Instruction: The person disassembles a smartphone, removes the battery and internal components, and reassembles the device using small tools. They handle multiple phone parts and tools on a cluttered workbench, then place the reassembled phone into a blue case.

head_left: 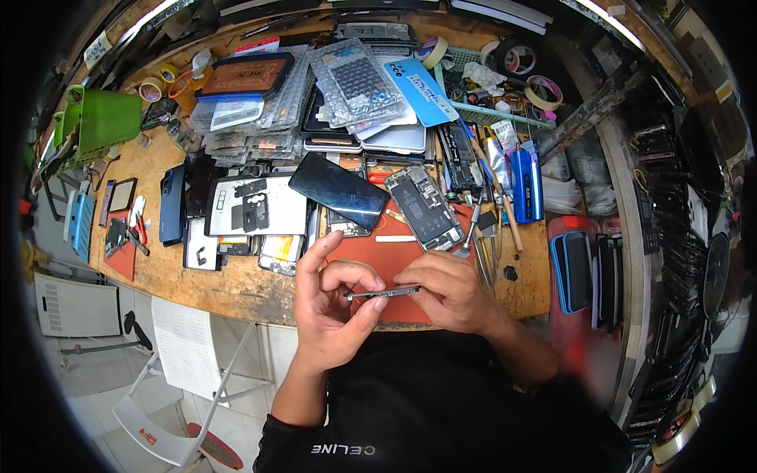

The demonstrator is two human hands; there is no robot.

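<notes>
My left hand (331, 319) and my right hand (457, 293) meet in front of me, above the near edge of a red mat (377, 256). Between them they pinch a thin dark phone part (394, 292), seen almost edge-on. The left thumb and index finger grip its left end, while another left finger points up. On the right end the right fingers and thumb are closed. Beyond my hands lies an opened phone (426, 211) with its dark battery and boards showing. A dark glossy phone screen (337, 191) rests to its left.
Plastic-wrapped phone parts (355, 83) form tall stacks at the back. Screwdrivers, brushes and a blue tube-shaped pack (526, 185) lie to the right. A green basket (106, 118) stands far left. Below the bench's left side is a white folding chair (185, 347).
</notes>
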